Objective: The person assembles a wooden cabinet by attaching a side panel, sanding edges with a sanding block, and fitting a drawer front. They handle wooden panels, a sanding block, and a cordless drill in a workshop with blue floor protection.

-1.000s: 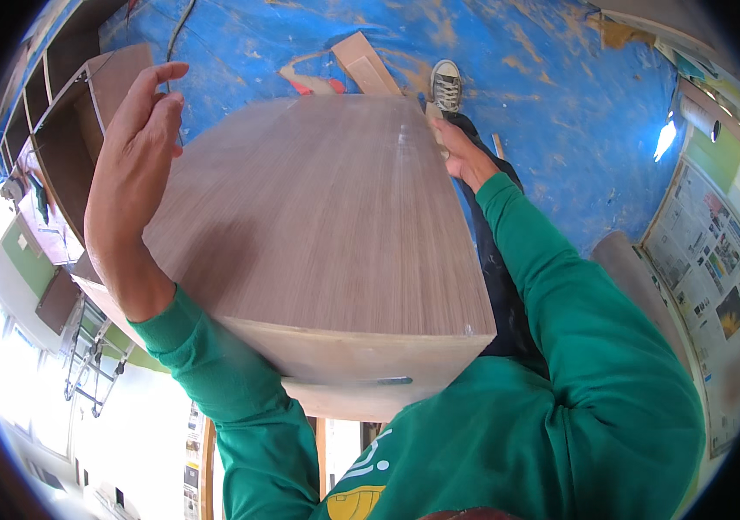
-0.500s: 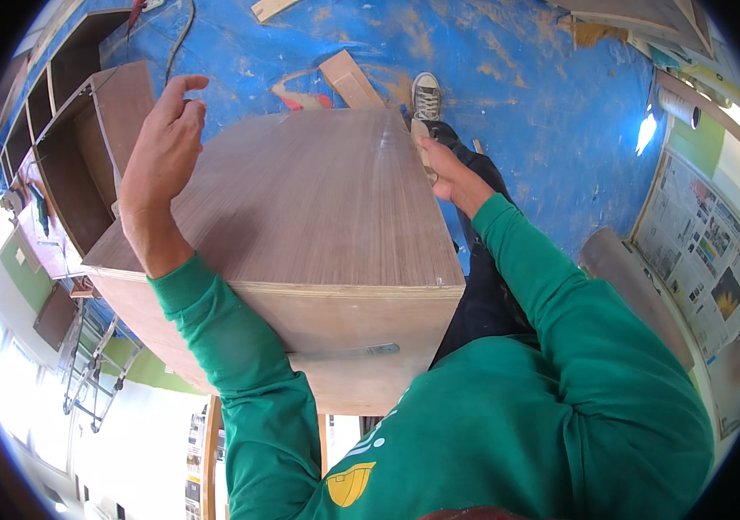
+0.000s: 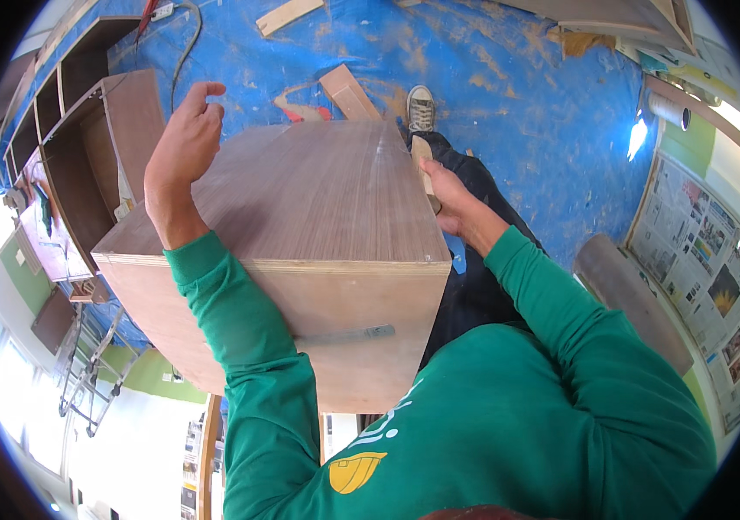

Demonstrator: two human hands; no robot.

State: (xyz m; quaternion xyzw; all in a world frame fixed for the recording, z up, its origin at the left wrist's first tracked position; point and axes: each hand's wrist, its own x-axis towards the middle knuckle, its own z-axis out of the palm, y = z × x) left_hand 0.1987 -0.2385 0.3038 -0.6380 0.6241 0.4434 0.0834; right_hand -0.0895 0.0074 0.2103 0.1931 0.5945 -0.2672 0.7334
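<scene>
A large plywood box [image 3: 327, 204] with a brown grained top stands before me. My right hand [image 3: 450, 192] grips a slim tan sanding block [image 3: 423, 158] against the box's right side, near its far corner. Part of the block is hidden by my fingers. My left forearm lies across the box's near left edge. Above the left part of the top, my left hand [image 3: 186, 143] is empty, its index finger held out and the other fingers loosely bent. A flat grey metal strip [image 3: 361, 334] shows on the near face, partly behind my left sleeve.
Blue sheeting [image 3: 526, 113], dusty in places, covers the floor. Wood offcuts [image 3: 350, 94] lie beyond the box. Open wooden cabinets [image 3: 84, 165] stand at left, close to a folding metal ladder [image 3: 97, 373]. Newspaper sheets [image 3: 699, 234] and a brown roll [image 3: 630, 295] are at right.
The box and scene have shifted slightly in view as my head moved. My right hand, with the sanding block, sits slightly nearer along the box's right side. My left hand keeps its pose.
</scene>
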